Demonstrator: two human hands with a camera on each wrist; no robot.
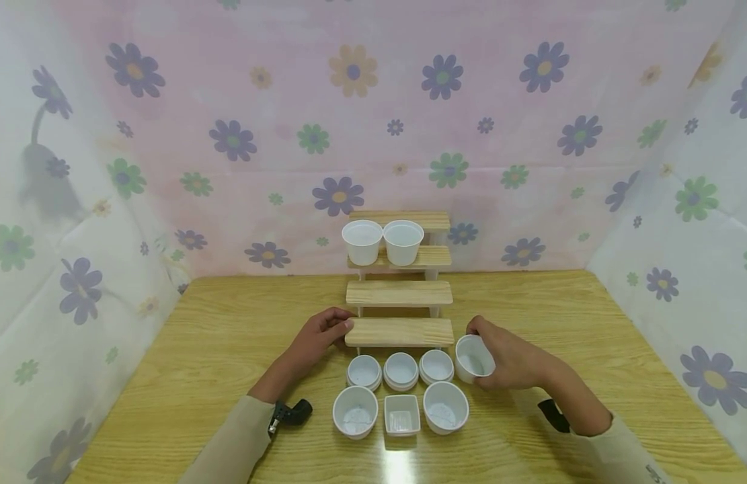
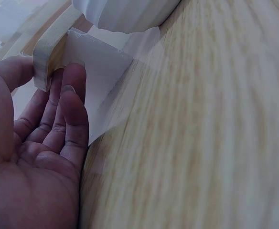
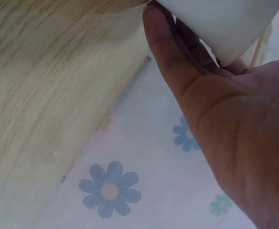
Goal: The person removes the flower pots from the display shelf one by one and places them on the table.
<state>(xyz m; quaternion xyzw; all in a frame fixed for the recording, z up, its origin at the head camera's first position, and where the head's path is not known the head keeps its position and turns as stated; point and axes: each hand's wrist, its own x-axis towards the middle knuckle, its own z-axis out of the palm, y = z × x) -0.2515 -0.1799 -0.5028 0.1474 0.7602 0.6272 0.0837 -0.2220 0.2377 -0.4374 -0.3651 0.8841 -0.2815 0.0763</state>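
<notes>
My left hand point(image 1: 321, 334) pinches the left end of the lowest step of a tiered wooden stand point(image 1: 399, 332). In the left wrist view its thumb lies against the step's end point(image 2: 48, 59) and its fingers are curled underneath. On the right, my right hand point(image 1: 511, 355) grips a white plastic pot point(image 1: 468, 359) by its sides, mouth tilted toward the head camera. The right wrist view shows only part of this pot point(image 3: 225, 24), above the palm. Two white pots, a left one point(image 1: 362, 243) and a right one point(image 1: 403, 243), stand side by side high on the stand.
In front of the stand sits a row of three small round white pots point(image 1: 401, 371). Nearer still are a left white cup point(image 1: 356, 411), a square white dish point(image 1: 402, 415) and a right white cup point(image 1: 446, 407). Flowered cloth point(image 1: 252, 195) hangs behind the wooden table point(image 1: 216, 349).
</notes>
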